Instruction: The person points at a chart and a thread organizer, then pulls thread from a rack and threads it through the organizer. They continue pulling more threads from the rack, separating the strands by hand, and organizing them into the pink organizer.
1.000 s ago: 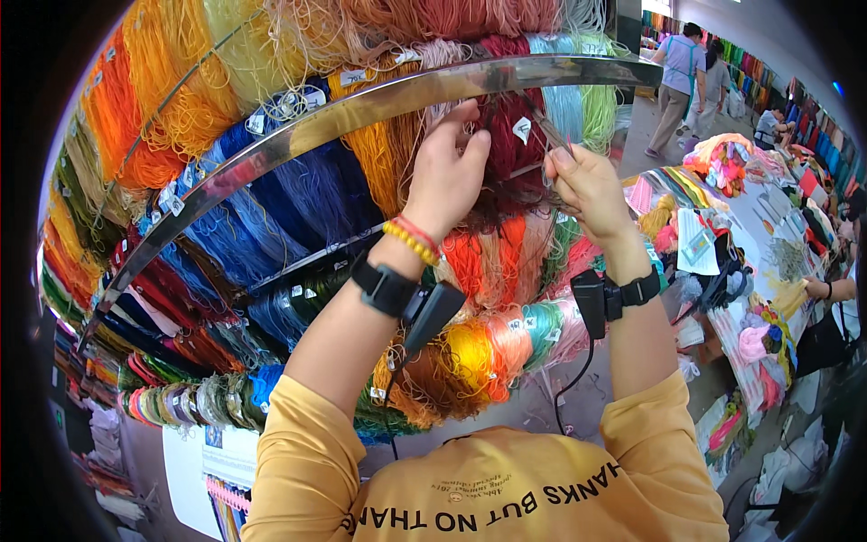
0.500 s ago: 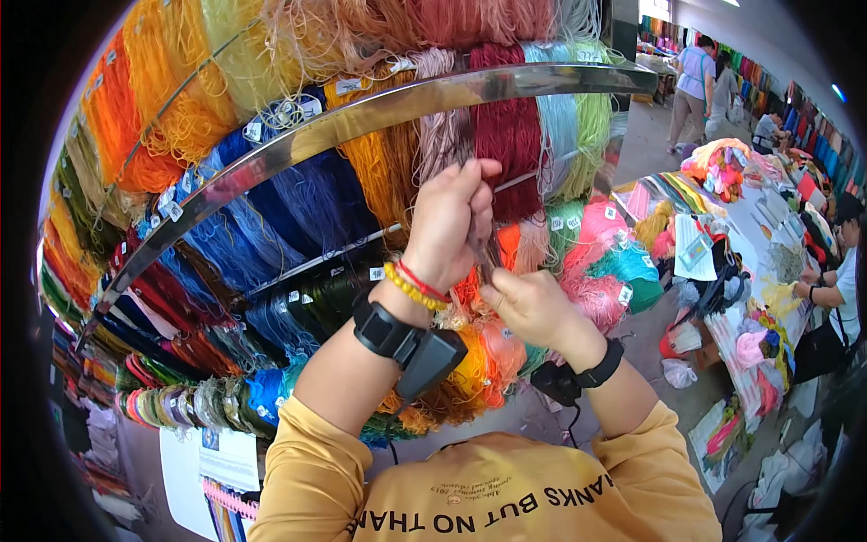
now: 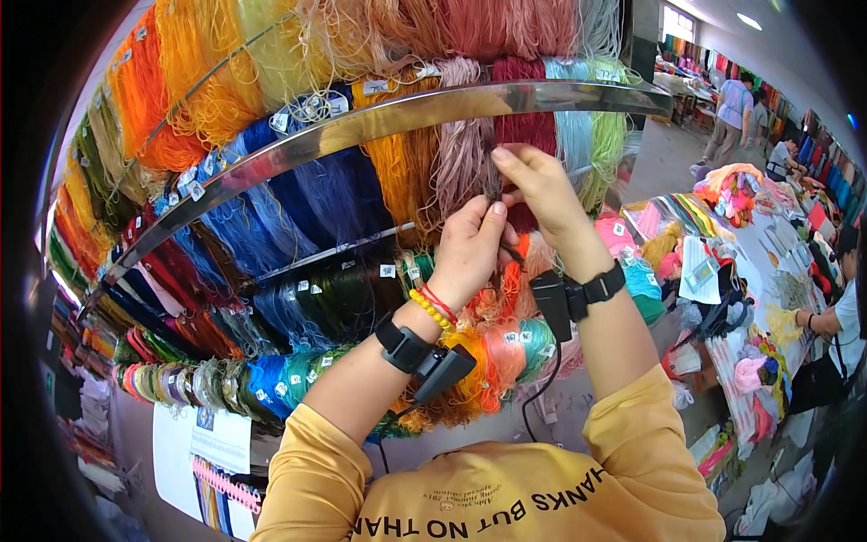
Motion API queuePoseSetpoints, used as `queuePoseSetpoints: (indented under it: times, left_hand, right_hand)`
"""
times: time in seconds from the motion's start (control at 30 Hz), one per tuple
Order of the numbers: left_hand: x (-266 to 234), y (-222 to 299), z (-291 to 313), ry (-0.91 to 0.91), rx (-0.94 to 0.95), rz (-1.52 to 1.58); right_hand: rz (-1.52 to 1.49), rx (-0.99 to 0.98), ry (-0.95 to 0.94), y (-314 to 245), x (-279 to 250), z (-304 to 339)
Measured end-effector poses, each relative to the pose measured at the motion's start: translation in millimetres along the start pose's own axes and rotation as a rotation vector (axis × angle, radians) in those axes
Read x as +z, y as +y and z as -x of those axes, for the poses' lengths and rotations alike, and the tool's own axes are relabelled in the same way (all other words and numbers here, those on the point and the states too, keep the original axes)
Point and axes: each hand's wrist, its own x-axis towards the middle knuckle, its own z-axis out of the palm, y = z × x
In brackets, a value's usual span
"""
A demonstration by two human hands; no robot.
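Nearest to me I see the yellow sleeves (image 3: 361, 470) coming up from the lower edge, each wrist carrying a black strap with a small black device. The left wrist also wears a bead bracelet (image 3: 431, 307) in yellow and red.

A little farther up, my left hand (image 3: 471, 248) and right hand (image 3: 542, 194) meet in front of the rack, touching at the fingers. Both are pinched shut on the dark red yarn hank (image 3: 524, 131), which hangs from the far side of the curved metal rail (image 3: 298, 144); the left fingers nip a thin strand at its lower part, the right fingers grasp it just above. I cannot tell how much of the hank sits inside either grip.

Just left of that hank hangs a dusty pink hank (image 3: 459, 149), then a mustard one, then deep blue hanks (image 3: 307, 194) further left. To its right hang pale blue and light green hanks (image 3: 603, 144). Below the hands, orange, peach and teal hanks (image 3: 492, 348) fill a lower row, with small white tags on them.

Farther off on the right stands a long table (image 3: 768, 271) heaped with bright yarn bundles, and a seated person's arm (image 3: 817, 316) rests at its edge. In the far right aisle another person (image 3: 730, 113) stands with their back turned.
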Motion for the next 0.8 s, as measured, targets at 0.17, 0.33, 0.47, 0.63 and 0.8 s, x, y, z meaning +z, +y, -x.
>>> queuePoseSetpoints:
  times: [0.17,0.33,0.47,0.63,0.8]
  left_hand:
    - [-2,-6,2,-0.002,0.014,0.08]
    - [-7,-7,3,0.005,-0.05,0.137]
    - [-8,-6,2,0.02,-0.085,0.238]
    - [-10,-9,0,0.022,-0.09,0.328]
    - [-10,-8,-1,-0.013,-0.081,0.277]
  right_hand:
    - [-0.18,0.029,0.036,15,0,-2]
    - [-0.249,0.023,0.137,14,-5,3]
    - [-0.541,0.064,0.045,20,-18,7]
    - [-0.439,0.093,-0.021,18,-21,15]
    - [-0.301,0.103,-0.088,22,-25,19]
